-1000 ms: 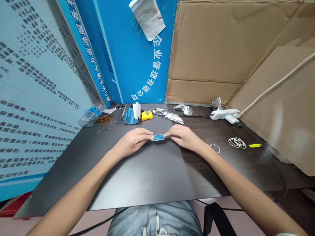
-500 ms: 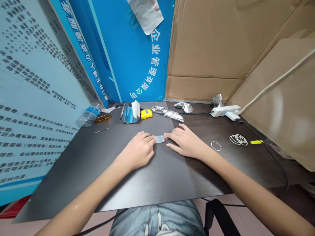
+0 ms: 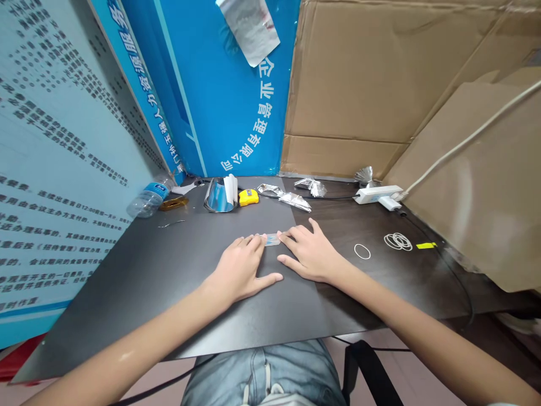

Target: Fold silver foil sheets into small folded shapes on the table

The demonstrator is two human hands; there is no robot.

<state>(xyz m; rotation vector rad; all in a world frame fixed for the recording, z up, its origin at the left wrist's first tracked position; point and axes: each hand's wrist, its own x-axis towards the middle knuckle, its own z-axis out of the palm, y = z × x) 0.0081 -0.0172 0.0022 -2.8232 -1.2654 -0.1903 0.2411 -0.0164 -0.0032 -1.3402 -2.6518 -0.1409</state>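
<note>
A small strip of blue, shiny film (image 3: 271, 239) lies flat on the dark sheet (image 3: 270, 313) covering the desk. My left hand (image 3: 242, 267) rests palm down to the strip's left, with its fingertips touching that end. My right hand (image 3: 308, 254) lies spread on the other side, its fingertips against the right end. Neither hand lifts the strip. Both sets of fingers are apart. Parts of the strip's ends are hidden under my fingertips.
Along the back stand a water bottle (image 3: 147, 198), a curled reflective sheet (image 3: 218, 197), a yellow tape measure (image 3: 248, 197), crumpled foil (image 3: 284, 197) and a power strip (image 3: 374, 194). Rubber bands (image 3: 397, 242) lie at right. Cardboard (image 3: 338, 84) and printed boards wall the desk.
The strip was held up between my fingertips and now lies on the sheet. Both hands have dropped flat and spread out on either side of it.
</note>
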